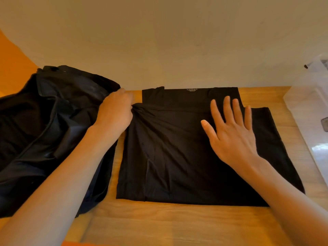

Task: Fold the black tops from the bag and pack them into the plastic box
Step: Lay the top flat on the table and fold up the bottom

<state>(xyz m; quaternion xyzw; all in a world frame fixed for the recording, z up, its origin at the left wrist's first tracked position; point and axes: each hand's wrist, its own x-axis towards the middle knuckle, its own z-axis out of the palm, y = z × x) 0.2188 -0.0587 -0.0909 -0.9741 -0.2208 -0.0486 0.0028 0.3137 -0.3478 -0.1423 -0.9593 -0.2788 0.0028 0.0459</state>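
Midway through a fold, a black top (177, 148) lies spread flat on the wooden bench (177, 224), its neck label at the far edge. The person's left grip (115, 110) bunches a pinch of cloth at the top's left shoulder, seemingly to draw that side across. The right grip (230, 132), fingers straight and splayed and holding nothing, presses on the body of the garment, likely to keep it from sliding. A dark bag (44, 121) slumps open just beside the top on the left; the clear plastic box (305, 110) waits at the right edge.
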